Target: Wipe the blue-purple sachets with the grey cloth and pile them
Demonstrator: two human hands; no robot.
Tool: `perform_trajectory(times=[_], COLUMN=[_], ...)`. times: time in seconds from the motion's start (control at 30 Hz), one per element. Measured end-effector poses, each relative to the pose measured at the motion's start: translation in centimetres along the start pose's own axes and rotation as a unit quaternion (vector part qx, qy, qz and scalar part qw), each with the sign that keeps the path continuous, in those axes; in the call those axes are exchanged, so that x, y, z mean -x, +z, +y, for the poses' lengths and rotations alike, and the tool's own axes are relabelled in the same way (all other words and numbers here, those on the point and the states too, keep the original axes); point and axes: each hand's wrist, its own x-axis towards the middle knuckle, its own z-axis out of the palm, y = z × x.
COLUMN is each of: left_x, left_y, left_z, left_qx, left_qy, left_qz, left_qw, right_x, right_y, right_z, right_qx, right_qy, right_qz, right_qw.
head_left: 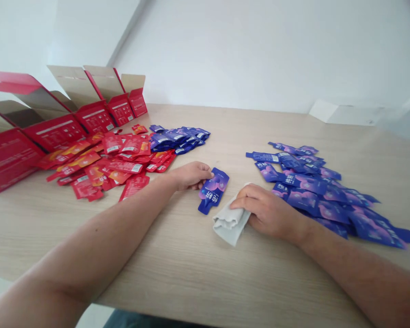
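Left hand [191, 175] pinches the blue pouch [213, 190] by its upper edge; pouch lies flat on the table [177, 264], long axis toward the person. Right hand [264, 212], just beside it, grips a folded cloth [229, 223].

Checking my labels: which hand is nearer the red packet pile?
Left. The left hand lies just right of the red packets; the right hand rests farther right, on a cloth.

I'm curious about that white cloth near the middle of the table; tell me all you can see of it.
The cloth is small, pale grey-white, soft-looking and folded. It lies on the table. The right hand rests on its far end, fingers over it. Its near end lies free. A blue pouch, held by the left hand, lies just left of it.
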Motion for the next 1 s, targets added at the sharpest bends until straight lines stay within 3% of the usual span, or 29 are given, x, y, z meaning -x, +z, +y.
perform_trajectory(times=[0.13,0.3,0.57,0.73,0.87,1.0], left_x=[0.6,0.8,0.8,0.5,0.2,0.1], left_y=[0.5,1.4,3.0,3.6,3.6,3.7], left_z=[0.7,1.1,0.8,1.2,1.5,1.7], left_qx=[-0.062,-0.086,-0.095,-0.098,-0.094,-0.119], left_qy=[0.012,0.022,0.032,0.018,-0.003,0.001], left_qz=[-0.022,-0.055,-0.054,-0.069,-0.072,-0.076], left_qw=[0.998,0.995,0.993,0.993,0.993,0.990], right_x=[-1.5,-3.6,-2.9,-1.9,-2.2,-2.5], right_y=[-1.2,-2.0,1.8,2.1,2.2,2.6], right_z=[-0.5,-0.8,-0.1,0.4,0.3,-0.7], right_qx=[-0.012,0.047,0.076,0.071,0.057,0.045], right_qy=[0.017,0.014,0.034,0.052,0.050,-0.013], right_qz=[0.027,0.031,0.075,0.089,0.069,0.003], right_qw=[0.999,0.998,0.994,0.992,0.995,0.999])
